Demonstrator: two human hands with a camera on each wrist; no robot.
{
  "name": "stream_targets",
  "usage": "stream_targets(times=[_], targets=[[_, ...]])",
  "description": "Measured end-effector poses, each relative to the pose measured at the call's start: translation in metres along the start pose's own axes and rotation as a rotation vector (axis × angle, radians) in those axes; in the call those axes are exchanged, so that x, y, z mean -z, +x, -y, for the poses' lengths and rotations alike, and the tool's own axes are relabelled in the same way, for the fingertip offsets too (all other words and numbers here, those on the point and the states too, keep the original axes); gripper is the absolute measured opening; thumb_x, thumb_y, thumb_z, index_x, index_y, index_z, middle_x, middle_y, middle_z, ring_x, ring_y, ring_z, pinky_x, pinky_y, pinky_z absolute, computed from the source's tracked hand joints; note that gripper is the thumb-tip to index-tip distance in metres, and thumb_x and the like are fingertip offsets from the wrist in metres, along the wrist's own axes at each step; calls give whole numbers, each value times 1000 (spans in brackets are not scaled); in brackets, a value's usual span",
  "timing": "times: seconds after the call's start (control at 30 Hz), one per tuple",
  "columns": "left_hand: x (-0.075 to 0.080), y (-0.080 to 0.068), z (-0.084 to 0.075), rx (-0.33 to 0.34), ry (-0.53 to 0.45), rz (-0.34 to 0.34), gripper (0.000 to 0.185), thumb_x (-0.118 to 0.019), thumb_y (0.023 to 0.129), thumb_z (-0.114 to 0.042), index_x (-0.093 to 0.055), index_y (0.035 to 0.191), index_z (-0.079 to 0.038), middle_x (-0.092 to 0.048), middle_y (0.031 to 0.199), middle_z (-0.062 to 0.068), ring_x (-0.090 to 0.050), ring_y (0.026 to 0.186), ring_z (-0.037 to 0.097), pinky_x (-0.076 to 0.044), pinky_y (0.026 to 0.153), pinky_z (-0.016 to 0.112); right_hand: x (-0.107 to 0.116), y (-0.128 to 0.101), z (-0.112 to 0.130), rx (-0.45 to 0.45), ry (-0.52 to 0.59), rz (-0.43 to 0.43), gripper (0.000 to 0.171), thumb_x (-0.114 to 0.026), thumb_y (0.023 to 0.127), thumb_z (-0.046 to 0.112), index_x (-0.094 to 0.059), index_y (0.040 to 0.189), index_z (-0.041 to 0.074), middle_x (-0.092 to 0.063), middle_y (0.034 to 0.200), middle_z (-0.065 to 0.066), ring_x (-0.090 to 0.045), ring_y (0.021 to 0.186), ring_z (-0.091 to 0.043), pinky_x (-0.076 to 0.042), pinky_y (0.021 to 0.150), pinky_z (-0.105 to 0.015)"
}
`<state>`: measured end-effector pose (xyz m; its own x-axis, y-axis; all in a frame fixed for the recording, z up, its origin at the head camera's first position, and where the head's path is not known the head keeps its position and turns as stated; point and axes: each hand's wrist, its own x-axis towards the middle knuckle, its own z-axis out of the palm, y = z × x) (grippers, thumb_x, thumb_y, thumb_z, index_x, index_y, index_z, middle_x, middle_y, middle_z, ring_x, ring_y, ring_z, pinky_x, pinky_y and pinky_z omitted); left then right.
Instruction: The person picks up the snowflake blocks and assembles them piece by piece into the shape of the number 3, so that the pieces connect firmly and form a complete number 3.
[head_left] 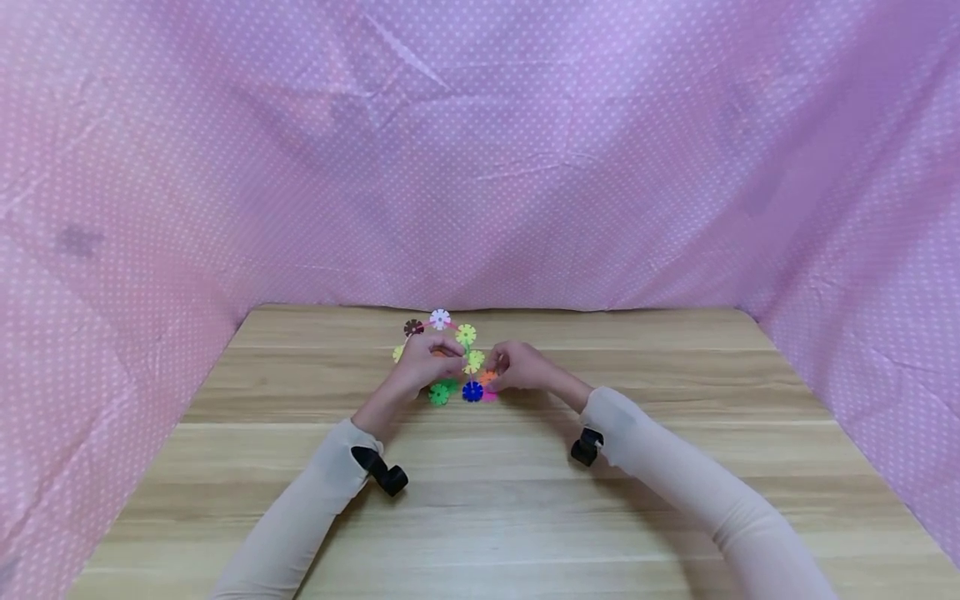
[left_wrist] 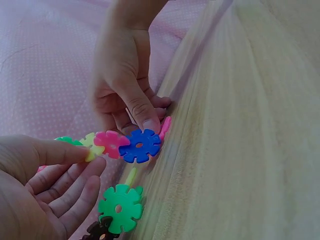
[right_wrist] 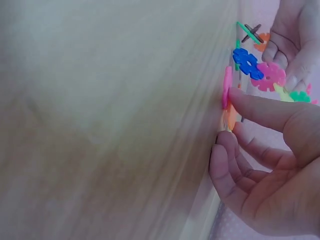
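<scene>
The snowflake-disc construction [head_left: 450,358] stands near the far middle of the wooden tabletop [head_left: 480,500], a cluster of thin, notched plastic discs slotted into one another at their edges. On its left side, the left hand [head_left: 423,360] has its thumb and fingers closed on a yellow disc [left_wrist: 90,146], seemingly to steady the assembly so it does not tip; the left wrist view shows that pinch clearly, with the lower fingers loosely curled beneath. Next along the chain come a pink disc [left_wrist: 111,142] and a blue disc [left_wrist: 141,145], linked edge to edge, with a green disc [left_wrist: 120,208] lower down and a dark brown one just under it. At the right end, the right hand [head_left: 521,367] pinches a magenta disc [right_wrist: 227,87] standing on edge against the tabletop, thumb pressing from one side, the other fingers curled under; this looks like a grip for holding the piece in its slot. The discs look hard, smooth and glossy, flower-shaped with small centre holes. The tabletop is pale wood grain, matt. Behind and to both sides hangs a pink polka-dot cloth [head_left: 675,167], soft and creased.
</scene>
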<state>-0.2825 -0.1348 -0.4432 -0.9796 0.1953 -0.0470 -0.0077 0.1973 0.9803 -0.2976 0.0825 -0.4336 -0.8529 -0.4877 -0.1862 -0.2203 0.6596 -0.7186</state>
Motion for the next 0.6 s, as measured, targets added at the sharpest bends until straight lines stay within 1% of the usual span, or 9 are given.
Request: stream_targets(times=[0.1, 0.2, 0.33, 0.47, 0.6], targets=[[-1, -1, 0, -5, -17, -9, 20, -75, 84, 7, -71, 103, 11, -72, 89, 7, -67, 71, 8, -61, 69, 26, 2, 1, -3, -31, 50, -23, 27, -84, 80, 5, -64, 98, 2, -57, 77, 0, -51, 65, -11, -44, 56, -21], [-3, -2, -1, -5, -9, -4, 20, -76, 84, 6, -71, 103, 9, -74, 92, 11, -68, 72, 8, -62, 70, 26, 5, 1, -7, -53, 100, -41, 26, -82, 78, -1, -64, 97, 1, -56, 74, 0, -51, 66, -12, -44, 56, -22], [-5, -2, -2, -3, 12, -5, 20, -76, 85, 5, -72, 104, 7, -75, 96, 14, -68, 74, 8, -62, 72, 26, 9, 1, -12, -63, 140, -63, 26, -79, 78, -5, -63, 98, 0, -58, 77, -2, -53, 68, -13, -47, 57, -22], [-5, -2, -1, -9, 22, -8, 20, -75, 85, 5, -72, 105, 8, -75, 96, 16, -68, 75, 8, -62, 73, 26, 11, 1, -16, -42, 173, -80, 24, -77, 81, -7, -62, 100, -1, -60, 80, -5, -54, 71, -14, -47, 58, -22], [-6, -3, 0, -10, 51, -2, 20, -75, 86, 4, -72, 105, 6, -75, 97, 16, -67, 78, 9, -61, 74, 24, 11, 0, -20, 8, 227, -103, 19, -73, 85, -7, -62, 100, -5, -62, 81, -8, -54, 69, -13, -47, 57, -22]])
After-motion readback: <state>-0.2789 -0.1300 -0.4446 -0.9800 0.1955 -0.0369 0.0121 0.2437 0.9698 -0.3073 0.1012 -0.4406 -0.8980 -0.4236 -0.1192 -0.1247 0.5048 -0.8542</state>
